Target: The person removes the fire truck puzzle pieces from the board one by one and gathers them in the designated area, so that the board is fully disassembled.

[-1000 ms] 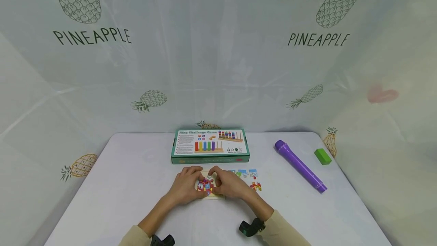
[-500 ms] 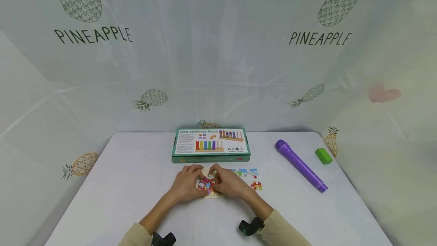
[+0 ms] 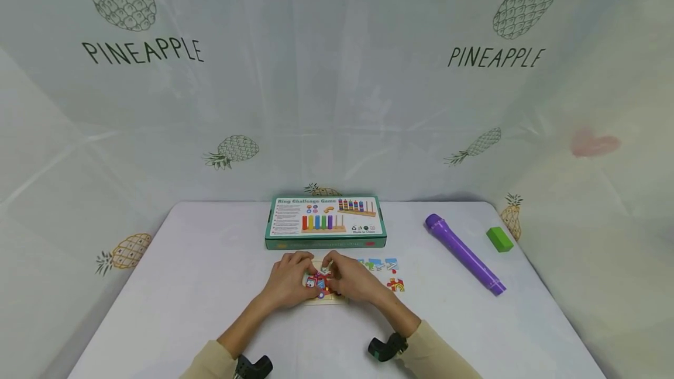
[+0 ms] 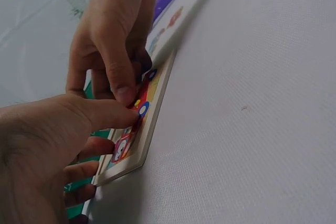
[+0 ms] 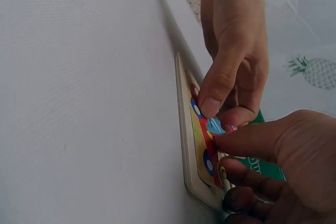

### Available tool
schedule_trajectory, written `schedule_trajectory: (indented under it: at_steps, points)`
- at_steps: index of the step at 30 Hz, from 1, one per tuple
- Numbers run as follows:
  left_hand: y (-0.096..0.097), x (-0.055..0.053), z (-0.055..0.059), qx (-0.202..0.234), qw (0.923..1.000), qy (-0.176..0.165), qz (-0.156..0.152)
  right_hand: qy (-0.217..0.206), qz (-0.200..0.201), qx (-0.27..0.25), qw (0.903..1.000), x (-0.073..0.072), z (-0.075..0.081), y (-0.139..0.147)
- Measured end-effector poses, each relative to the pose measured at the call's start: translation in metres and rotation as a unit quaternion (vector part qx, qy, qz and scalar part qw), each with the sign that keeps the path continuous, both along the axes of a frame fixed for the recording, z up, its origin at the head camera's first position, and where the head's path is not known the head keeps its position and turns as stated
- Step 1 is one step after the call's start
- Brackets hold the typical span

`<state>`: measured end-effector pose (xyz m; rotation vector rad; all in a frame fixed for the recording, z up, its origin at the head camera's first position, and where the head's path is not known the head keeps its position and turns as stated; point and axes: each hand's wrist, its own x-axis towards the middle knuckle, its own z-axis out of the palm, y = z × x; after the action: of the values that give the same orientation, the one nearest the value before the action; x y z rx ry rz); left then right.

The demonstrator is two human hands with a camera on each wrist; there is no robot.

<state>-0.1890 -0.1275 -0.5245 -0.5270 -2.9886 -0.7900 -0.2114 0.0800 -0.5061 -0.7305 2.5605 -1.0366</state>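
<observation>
A shallow wooden puzzle board lies near the middle of the table, with pieces in it that form a red and blue vehicle picture. At its left side, my left hand holds the picture's pieces between thumb and fingers; its thumb lies by a blue wheel. My right hand comes from the other side and pinches a puzzle piece with a red part and a wheel. In the left wrist view, the two thumbs almost meet over the pieces. Both hands cover much of the board.
Loose puzzle pieces lie right of the board, with blue ones behind them. A green Ring Challenge Game box stands just behind the hands. Farther right are a purple stick and a green block.
Both hands keep nearly the same place, with small finger shifts. More of the vehicle's lower edge and a blue wheel show beside my left thumb. The view has tilted slightly.
</observation>
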Motion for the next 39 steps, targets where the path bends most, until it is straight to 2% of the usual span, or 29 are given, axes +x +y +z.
schedule_trajectory:
  at_steps: [10, 26, 39]
  points:
    - [0.0017, 0.0011, -0.0008, 0.001, 0.9999, -0.010, 0.004, 0.003, -0.025, -0.028, 0.9993, 0.0019, -0.0011, 0.0001]
    - [0.0021, 0.0006, -0.0024, -0.004, 0.9999, -0.004, 0.016, 0.012, -0.005, -0.057, 0.9983, 0.0038, 0.0023, 0.0014]
    - [0.0019, 0.0003, -0.0040, -0.004, 0.9998, 0.000, 0.018, 0.017, -0.004, -0.055, 0.9984, 0.0048, 0.0025, 0.0025]
